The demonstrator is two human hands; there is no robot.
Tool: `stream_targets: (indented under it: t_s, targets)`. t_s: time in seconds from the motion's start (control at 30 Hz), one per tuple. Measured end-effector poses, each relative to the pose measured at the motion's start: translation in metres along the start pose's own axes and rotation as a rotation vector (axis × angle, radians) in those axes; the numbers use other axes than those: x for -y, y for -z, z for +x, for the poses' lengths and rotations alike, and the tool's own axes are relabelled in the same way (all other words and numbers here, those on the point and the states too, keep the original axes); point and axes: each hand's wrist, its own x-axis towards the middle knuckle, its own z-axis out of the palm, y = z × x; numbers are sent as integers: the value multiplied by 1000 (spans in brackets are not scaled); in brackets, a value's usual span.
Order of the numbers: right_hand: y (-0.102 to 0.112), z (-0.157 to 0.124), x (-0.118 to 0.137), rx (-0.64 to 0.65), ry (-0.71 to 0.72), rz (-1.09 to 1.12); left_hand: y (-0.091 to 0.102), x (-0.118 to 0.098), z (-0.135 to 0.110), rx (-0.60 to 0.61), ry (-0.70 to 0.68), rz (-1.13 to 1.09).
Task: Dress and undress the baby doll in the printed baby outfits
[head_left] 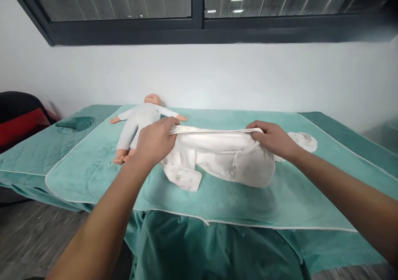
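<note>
A white baby garment (224, 155) is stretched between my two hands, its upper edge pulled nearly straight. My left hand (158, 139) pinches that edge at the left end, and my right hand (270, 137) grips it at the right end. Below the edge the cloth hangs in folds, with a cuffed sleeve-like part at the lower left. Beyond my left hand lies a baby doll (138, 120) in a white suit, on its back with arms spread. Another white cloth piece (304, 141) with a printed mark lies just past my right hand, partly hidden by it.
A green mat (93, 180) with white piping covers the padded table. A white wall (217, 76) and a dark window frame (197, 31) stand behind it. At the left is a black and red chair (23, 120). Green cloth (211, 247) drapes over the near edge.
</note>
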Motion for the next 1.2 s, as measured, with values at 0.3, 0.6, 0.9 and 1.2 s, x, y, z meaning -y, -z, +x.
stream_targets:
  t_s: [0.3, 0.6, 0.9, 1.2]
  targets:
    - [16, 60, -22, 166, -53, -501, -23, 36, 51, 186, 196, 70]
    - [-121, 72, -9, -52, 178, -556, -155, -20, 42, 146, -41, 112]
    - [-197, 115, -18, 36, -25, -462, -218, -18, 64, 230, 114, -12]
    - [-197, 106, -22, -180, 129, -373, -226, -11, 62, 49, 127, 31]
